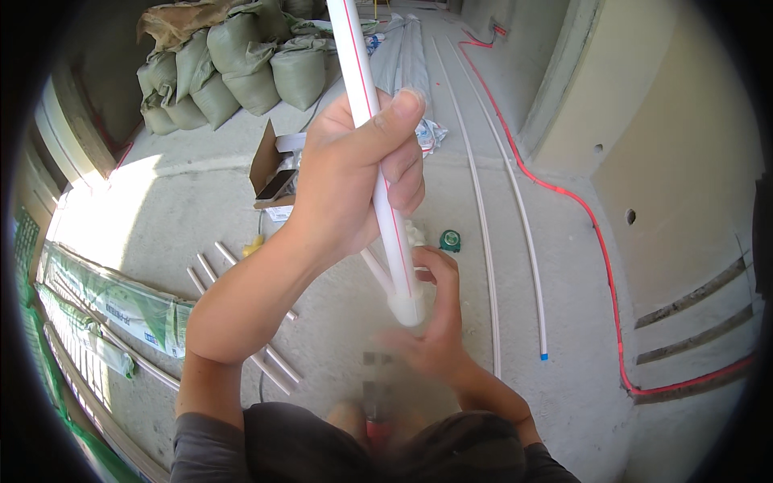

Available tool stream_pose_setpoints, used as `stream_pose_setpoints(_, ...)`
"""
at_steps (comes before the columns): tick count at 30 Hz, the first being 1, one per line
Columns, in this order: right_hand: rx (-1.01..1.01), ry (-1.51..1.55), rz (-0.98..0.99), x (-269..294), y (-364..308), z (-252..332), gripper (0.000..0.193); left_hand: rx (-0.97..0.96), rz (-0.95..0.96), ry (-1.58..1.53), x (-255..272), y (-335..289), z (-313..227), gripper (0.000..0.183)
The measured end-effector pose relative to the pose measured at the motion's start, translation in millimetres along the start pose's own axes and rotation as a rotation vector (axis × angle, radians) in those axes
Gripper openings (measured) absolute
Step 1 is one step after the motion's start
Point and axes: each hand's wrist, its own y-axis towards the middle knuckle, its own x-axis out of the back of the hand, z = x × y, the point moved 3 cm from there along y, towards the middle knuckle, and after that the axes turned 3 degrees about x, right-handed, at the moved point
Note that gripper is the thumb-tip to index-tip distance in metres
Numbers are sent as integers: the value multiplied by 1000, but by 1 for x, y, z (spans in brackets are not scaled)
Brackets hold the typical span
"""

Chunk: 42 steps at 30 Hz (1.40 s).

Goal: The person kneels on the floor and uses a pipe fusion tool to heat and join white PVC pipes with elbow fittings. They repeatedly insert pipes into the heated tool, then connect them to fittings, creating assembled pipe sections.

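Note:
My left hand (pixel 354 165) is closed around a long white plastic pipe (pixel 351 60) with a thin red stripe, held upright and slightly tilted. At its lower end sits a white pipe fitting (pixel 407 308). A second pale pipe length (pixel 377 270) slants down to the fitting from the left; whether it joins there I cannot tell. My right hand (pixel 439 318) is beside the fitting, thumb and fingers apart, the thumb smeared by motion. Below it, between my legs, is a blurred tool with dark blocks (pixel 377 386) and a red part (pixel 378 433).
Several cut pipes (pixel 278 370) lie at left, near plastic-wrapped pipe bundles (pixel 129 302). An open cardboard box (pixel 264 165) and green tape measure (pixel 450 240) are ahead. Long pipes (pixel 483 241) and a red conduit (pixel 592 217) run at right. Filled sacks (pixel 241 72) are stacked far left.

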Motion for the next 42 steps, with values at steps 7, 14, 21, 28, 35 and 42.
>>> stream_pose_setpoints(7,-392,430,62,-15,-15,10,25,-16,22,-67,-11,-32,26,29)
stream_pose_setpoints(14,-221,270,-137,-12,-48,27,18,-22,244,-163,-36,-73,49,30)
stream_pose_setpoints(21,180,311,-171,-3,-48,18,28,39,228,-309,-56,-102,52,33)
stream_pose_setpoints(28,129,291,-277,-13,-57,19,28,38,278,-293,-52,-107,50,28)
stream_pose_setpoints(35,125,255,-394,-23,-61,17,27,4,292,-121,-50,-106,51,27)
stream_pose_setpoints(42,-16,-25,-262,-19,-60,9,51,48,280,162,-40,-101,37,43)
